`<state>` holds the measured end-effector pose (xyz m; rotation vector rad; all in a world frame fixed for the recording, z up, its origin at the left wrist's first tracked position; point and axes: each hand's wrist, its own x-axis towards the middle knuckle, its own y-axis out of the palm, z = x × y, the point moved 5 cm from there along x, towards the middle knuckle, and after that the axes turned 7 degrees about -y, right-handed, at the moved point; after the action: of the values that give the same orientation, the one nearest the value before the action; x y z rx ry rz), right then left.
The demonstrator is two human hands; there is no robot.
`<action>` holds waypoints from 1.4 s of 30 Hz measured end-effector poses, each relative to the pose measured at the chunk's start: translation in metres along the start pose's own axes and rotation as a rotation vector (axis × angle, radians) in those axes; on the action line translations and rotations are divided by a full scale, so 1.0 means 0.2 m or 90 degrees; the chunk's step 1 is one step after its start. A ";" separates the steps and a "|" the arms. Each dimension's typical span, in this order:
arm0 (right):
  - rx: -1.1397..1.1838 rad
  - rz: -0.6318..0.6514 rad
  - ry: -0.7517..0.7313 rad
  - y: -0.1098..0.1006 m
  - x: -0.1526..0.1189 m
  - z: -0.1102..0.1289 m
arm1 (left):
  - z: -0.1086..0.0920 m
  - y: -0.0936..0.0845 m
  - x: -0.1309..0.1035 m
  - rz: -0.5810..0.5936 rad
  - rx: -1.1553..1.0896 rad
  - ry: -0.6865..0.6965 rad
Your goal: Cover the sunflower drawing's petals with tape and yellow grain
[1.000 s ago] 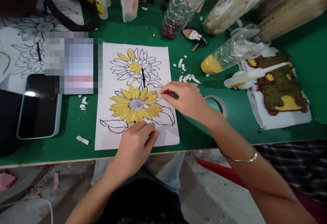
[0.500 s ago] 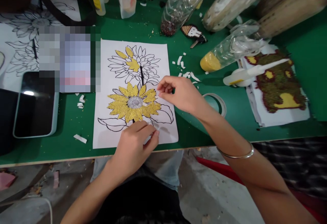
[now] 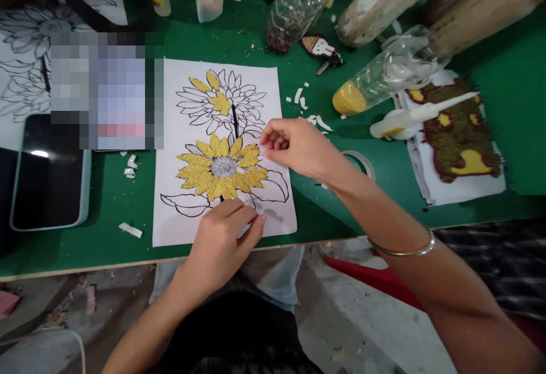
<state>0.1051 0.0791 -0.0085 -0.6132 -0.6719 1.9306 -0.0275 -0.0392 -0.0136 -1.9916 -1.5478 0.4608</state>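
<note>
Right hand [image 3: 294,144]: over the right edge of the paper sheet [image 3: 170,229], centre of frame; fingers curled, thumb and forefinger tips close together; cannot tell whether anything is pinched between them; metal bangle [image 3: 405,253] on that forearm. Left hand [image 3: 228,229]: at the sheet's lower edge, knuckles up, fingers bent, thumb reaching right; fingertips partly hidden, so cannot tell whether they hold anything.

Sheet lies flat on the green surface [image 3: 113,192]; lower flower [image 3: 224,167] has petals covered in grainy yellow and a grey hatched centre; upper flower [image 3: 220,103] is mostly black outline, with a few yellow petals left of its stem; leaves below in outline only.

Right of the sheet: white scraps [image 3: 318,123]; tape roll [image 3: 370,166], partly behind the right forearm; key with a charm [image 3: 321,50], above the scraps; clear bottle [image 3: 350,98] lying tilted, yellow material at its base; white nozzle bottle [image 3: 405,122] resting across a brown-and-yellow picture [image 3: 467,146] at frame right. Upper centre: ridged clear bottle [image 3: 284,33], dark red grains at its bottom.

Left of frame: phone [image 3: 51,172], screen dark; pixelated block above and right of it; more flower drawings [image 3: 21,92] at upper left.
</note>
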 end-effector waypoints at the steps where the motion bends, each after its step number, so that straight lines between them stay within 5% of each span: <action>1: 0.000 0.002 0.002 0.00 0.00 0.00 | 0.00 0.00 0.00 0.001 0.002 0.000; 31: 0.049 -0.015 -0.025 -0.03 -0.02 -0.04 | -0.01 -0.01 0.01 0.003 -0.013 0.007; 42: -0.138 -0.180 0.037 0.02 -0.16 0.04 | -0.01 -0.01 0.01 -0.010 0.001 0.031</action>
<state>0.1106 0.0463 -0.0006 -0.6663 -0.8884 1.5848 -0.0271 -0.0381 -0.0116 -1.9739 -1.5306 0.4038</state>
